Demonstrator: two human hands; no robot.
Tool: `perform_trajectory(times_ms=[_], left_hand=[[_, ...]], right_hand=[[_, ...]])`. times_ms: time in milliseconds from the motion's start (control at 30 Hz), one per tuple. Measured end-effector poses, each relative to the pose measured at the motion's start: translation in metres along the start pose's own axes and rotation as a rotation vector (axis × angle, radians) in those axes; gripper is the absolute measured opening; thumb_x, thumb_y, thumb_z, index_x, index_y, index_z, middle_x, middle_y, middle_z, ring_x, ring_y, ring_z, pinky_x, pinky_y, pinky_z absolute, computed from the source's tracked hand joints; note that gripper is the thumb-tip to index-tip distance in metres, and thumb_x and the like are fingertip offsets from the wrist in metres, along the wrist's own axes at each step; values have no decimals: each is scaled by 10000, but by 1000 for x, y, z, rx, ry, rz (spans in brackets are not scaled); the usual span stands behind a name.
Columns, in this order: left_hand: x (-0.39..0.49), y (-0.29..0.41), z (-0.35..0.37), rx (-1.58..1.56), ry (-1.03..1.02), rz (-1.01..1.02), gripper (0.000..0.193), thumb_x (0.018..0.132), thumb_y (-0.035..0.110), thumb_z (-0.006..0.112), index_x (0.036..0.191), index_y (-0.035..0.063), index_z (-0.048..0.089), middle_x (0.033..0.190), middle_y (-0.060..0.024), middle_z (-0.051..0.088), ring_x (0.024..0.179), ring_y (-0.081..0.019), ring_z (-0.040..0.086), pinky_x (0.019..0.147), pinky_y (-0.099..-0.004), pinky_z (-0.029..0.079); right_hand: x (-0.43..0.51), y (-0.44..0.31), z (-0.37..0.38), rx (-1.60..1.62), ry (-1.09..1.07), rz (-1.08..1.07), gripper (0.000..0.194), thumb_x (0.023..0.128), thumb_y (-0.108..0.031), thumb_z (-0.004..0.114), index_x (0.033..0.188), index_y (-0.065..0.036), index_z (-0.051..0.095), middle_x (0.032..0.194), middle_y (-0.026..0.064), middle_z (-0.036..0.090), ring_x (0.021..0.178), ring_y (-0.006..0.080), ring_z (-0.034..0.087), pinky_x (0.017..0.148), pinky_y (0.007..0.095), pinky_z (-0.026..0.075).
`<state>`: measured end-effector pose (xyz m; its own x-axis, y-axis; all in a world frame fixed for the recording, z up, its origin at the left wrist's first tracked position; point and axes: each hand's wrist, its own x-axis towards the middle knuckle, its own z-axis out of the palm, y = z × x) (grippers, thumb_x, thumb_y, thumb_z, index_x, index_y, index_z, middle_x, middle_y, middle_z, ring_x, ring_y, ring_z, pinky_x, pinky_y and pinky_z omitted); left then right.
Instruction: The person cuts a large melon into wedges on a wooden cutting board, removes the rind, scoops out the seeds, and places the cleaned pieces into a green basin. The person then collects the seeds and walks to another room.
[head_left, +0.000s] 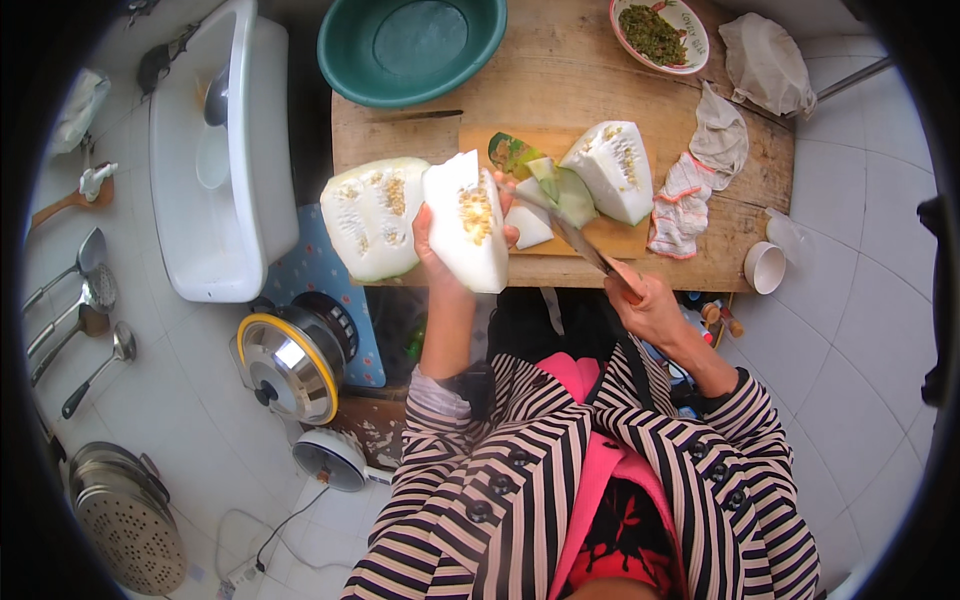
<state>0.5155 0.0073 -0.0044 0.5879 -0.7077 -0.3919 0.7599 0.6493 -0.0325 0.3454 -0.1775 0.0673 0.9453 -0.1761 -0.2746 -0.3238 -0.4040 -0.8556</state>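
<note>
My left hand (426, 236) grips a white-fleshed winter melon wedge (459, 255) with pale seeds, holding it up near the table's front edge. My right hand (649, 304) is closed around the handle of a kitchen knife (581, 241), whose blade slants up and left toward the wedge. Whether the blade's tip touches the flesh is unclear. A larger melon piece (360, 225) lies to the left, seeds showing. Another cut chunk (619, 180) stands on the wooden cutting board (626, 244). Between chunk and knife lie green rind peelings (576, 201) and a white slice (531, 225).
A green plastic basin (345, 71) sits at the back of the wooden table (555, 82). Farther right are a patterned bowl of chopped greens (651, 36), crumpled cloths (682, 214) and a small white cup (765, 268). Left of the table are a white sink (262, 150) and a lidded pot (289, 379).
</note>
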Motion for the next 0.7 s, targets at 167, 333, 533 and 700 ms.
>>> perform_trajectory(times_ms=[167,333,533,700], left_hand=[[-5,-11,8,-53,12,-21,678,810,474,566,1368,156,348,1301,-143,448,1159,-358,478,760,-502,456],[-4,-17,16,12,34,-24,668,804,464,581,1354,149,371,1308,-154,439,1150,-367,478,776,-508,459],[-2,-22,22,80,24,-18,715,782,470,604,1360,126,361,1345,-173,402,1158,-365,472,791,-509,462],[-1,-22,25,121,40,-5,715,777,451,611,1362,128,356,1346,-182,397,1147,-372,474,775,-488,465]], right_hand=[[-14,-4,-25,-330,-112,-187,669,694,3,592,1326,-176,470,838,111,639,694,318,605,610,397,487],[-31,-8,-49,-575,-268,-119,745,625,3,606,1332,-187,472,729,78,592,647,281,593,555,379,470],[-32,-9,-59,-591,-186,-171,752,623,1,607,1336,-197,471,660,74,533,582,280,550,511,391,444],[-30,-10,-62,-639,-208,-156,738,637,-8,610,1335,-200,472,656,77,530,575,278,547,504,396,442]])
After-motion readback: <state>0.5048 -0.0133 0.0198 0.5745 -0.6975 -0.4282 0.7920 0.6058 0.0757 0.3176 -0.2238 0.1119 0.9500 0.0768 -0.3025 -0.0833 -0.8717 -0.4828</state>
